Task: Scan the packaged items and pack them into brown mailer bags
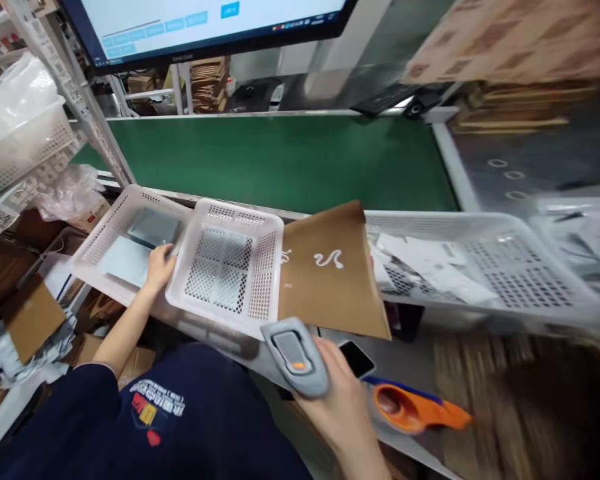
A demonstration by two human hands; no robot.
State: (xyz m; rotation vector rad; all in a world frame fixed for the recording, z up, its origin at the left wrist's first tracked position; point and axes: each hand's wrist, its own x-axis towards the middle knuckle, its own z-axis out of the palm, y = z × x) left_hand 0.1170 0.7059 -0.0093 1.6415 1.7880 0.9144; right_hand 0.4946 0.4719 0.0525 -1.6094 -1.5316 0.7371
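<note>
Ref.: ctr basket. Free: (1) straight down thru its open top; (2) beyond its far rim, wide lane over green belt, monitor overhanging farther back. Obst.: (1) L side, L basket close up, L hand at adjoining edge; metal post past far L corner; (2) R side, brown sheet, blocking way to R basket; (3) near R corner, scanner in R hand, phone & orange tape dispenser farther R.

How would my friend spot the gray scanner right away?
Find the long green belt, then the brown sheet below it. Under that sheet's left side, the right hand holds the gray scanner. It has one small orange spot; the tool nearby is mostly orange.
</note>
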